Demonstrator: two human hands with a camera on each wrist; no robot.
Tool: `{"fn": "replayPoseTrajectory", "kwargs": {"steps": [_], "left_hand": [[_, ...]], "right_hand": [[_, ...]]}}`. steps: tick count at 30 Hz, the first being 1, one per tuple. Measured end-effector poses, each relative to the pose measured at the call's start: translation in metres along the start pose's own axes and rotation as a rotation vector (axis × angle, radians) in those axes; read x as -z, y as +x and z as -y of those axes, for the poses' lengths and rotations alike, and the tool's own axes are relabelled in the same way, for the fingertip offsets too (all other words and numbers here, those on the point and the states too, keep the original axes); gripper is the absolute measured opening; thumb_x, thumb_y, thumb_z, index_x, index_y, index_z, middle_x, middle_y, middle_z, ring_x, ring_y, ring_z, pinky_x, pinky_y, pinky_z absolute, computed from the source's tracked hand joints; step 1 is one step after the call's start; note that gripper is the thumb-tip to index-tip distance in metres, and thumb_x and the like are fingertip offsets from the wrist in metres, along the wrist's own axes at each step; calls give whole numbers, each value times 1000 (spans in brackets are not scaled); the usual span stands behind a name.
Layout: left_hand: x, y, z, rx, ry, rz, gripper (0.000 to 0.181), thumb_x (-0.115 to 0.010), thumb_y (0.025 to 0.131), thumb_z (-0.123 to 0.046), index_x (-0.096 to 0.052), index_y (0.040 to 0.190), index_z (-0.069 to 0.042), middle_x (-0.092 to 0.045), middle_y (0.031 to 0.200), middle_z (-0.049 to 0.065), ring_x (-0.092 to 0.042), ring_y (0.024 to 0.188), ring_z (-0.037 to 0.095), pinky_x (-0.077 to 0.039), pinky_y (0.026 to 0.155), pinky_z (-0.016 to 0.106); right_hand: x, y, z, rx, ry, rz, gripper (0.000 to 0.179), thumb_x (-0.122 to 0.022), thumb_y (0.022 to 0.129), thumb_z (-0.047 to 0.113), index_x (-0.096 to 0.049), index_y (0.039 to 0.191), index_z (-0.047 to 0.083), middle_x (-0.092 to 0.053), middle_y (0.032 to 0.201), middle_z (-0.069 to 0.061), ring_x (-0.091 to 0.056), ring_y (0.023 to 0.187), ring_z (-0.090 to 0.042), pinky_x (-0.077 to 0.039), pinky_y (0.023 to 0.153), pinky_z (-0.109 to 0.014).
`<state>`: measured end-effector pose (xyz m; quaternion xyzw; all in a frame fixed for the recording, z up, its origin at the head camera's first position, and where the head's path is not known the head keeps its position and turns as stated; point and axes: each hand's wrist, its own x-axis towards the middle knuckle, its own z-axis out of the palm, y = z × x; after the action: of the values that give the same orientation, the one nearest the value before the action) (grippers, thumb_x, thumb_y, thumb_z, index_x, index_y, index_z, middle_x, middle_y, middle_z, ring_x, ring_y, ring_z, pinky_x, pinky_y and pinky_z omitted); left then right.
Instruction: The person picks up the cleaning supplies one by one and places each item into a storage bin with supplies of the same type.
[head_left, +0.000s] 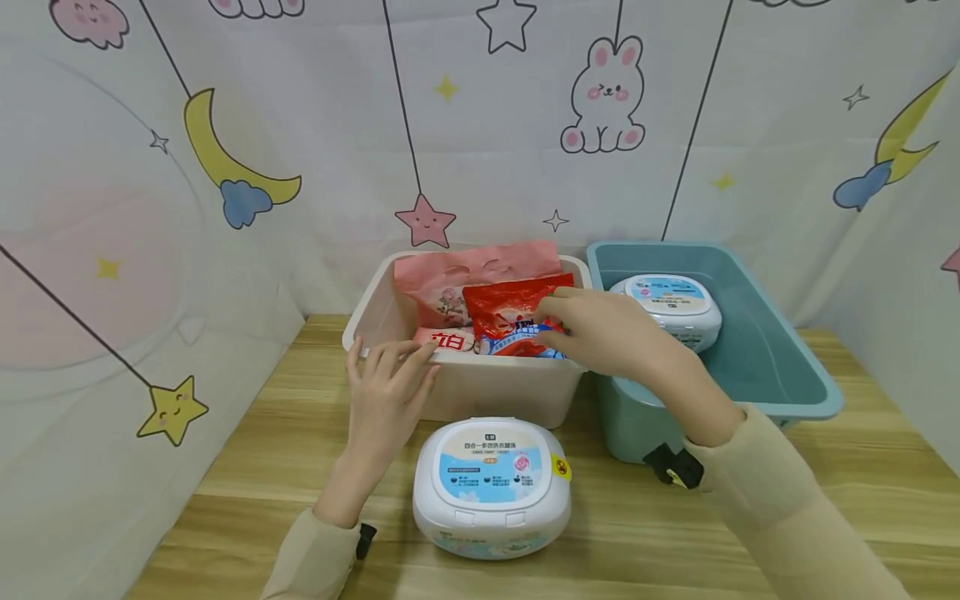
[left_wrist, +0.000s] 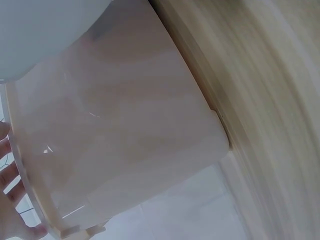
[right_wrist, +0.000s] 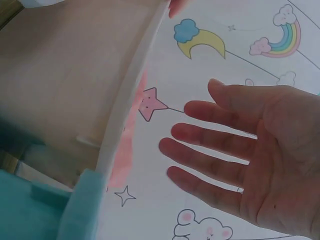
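My right hand (head_left: 600,329) is over the right side of a beige bin (head_left: 495,392), overlapping a red and blue detergent bag (head_left: 513,312) in the head view. In the right wrist view its fingers (right_wrist: 210,172) are spread and relaxed, holding nothing. Fingers of my left hand (head_left: 386,400) rest loosely along the bin's front left rim. Inside the bin, a pink bag (head_left: 427,292) with a handle cut-out stands behind the red one. A smaller pink pack with red characters (head_left: 450,338) lies at the front. The lower parts of the bags are hidden by the bin wall.
A white lidded detergent box (head_left: 491,521) sits on the wooden table (head_left: 255,467) in front of the beige bin. To the right stands a blue-green bin (head_left: 757,350) with a similar white box (head_left: 667,308) inside. A cartoon-printed cloth (head_left: 510,142) hangs behind and at the sides.
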<state>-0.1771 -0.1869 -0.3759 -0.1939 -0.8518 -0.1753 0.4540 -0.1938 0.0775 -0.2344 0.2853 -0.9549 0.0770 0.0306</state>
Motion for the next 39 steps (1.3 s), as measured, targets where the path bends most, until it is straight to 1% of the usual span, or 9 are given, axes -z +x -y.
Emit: {"fn": "replayPoseTrajectory", "kwargs": {"steps": [4,7,12,17,19,25,28,33,39], "left_hand": [[2,1,-1,-8,0,-10,28,-74,82,-18,-69,110,-15,-66,103,10,-58,100,28,-24,108,68],[3,2,-2,-16,-2,-13,28,-74,82,-18,-69,109,-15,-66,104,10,-58,101,28,-24,107,68],[4,3,-3,-20,-6,-20,27,-74,82,-18,-69,108,-16,-66,104,9,-57,101,28,-24,107,69],[4,5,-5,-41,4,-20,27,-75,81,-18,-68,108,-18,-66,104,10,-58,101,28,-25,106,69],[4,5,-7,-48,10,-12,28,-75,81,-18,-68,108,-18,-67,105,10,-58,102,28,-25,106,69],[6,2,-9,-50,22,20,29,-74,82,-19,-68,110,-18,-67,105,10,-58,103,28,-25,107,68],[8,2,-9,-50,20,15,29,-74,82,-19,-67,110,-18,-66,106,10,-58,103,28,-25,107,68],[11,3,-11,-45,4,2,28,-73,83,-19,-67,110,-18,-66,105,10,-58,103,28,-23,109,67],[16,7,-16,-23,-61,25,29,-73,83,-16,-68,112,-16,-65,108,10,-57,104,28,-23,109,65]], "right_hand": [[-2,-8,-3,-10,22,-70,25,-67,89,30,-68,109,16,-67,98,-1,-57,75,-15,-47,57,-23],[-4,-15,-5,-21,42,-125,20,-67,89,29,-70,104,16,-66,91,1,-56,74,-14,-44,57,-23],[-9,-26,-8,-27,74,-217,17,-66,90,29,-69,103,17,-68,94,1,-60,81,-16,-47,63,-27],[-10,-38,-11,-58,69,-261,21,-65,91,29,-68,106,16,-69,100,-2,-64,88,-20,-54,70,-37],[-12,-42,-12,-63,64,-287,21,-64,92,31,-69,106,16,-69,98,-1,-64,89,-20,-54,71,-39],[-19,-52,-16,-100,62,-375,19,-62,93,31,-70,102,16,-69,92,0,-64,86,-19,-54,66,-37],[-23,-58,-18,-104,65,-418,19,-63,92,28,-70,102,14,-70,93,-2,-63,79,-19,-52,64,-35],[-33,-66,-22,-97,79,-503,14,-64,91,23,-70,99,14,-69,91,-1,-57,70,-15,-45,57,-27],[-42,-75,-31,-78,74,-615,10,-67,88,20,-71,96,14,-70,91,-1,-61,76,-16,-46,56,-31]]}}
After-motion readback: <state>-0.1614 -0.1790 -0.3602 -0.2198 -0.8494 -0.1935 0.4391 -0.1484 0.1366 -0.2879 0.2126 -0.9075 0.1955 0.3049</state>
